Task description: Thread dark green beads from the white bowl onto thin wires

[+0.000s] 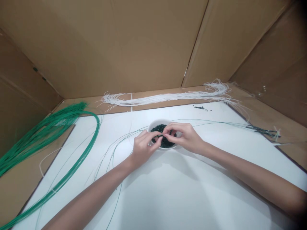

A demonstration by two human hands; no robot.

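Note:
My left hand (143,148) and my right hand (183,135) meet above a small white bowl (153,126) filled with dark green beads (158,128). Both hands are closed in a pinch at the same spot over the bowl. My left fingers grip a thin green string (115,150) that trails off to the left and towards me. My right fingertips pinch something tiny and dark, most likely a bead. More thin green strands (216,122) run from the hands to the right, with a beaded stretch (261,129) near the right edge.
A white sheet (182,191) covers the cardboard floor inside a cardboard enclosure. A thick bundle of green strings (45,131) curves along the left. A bundle of white strings (168,96) lies along the back. Several loose dark beads (200,108) sit behind the bowl.

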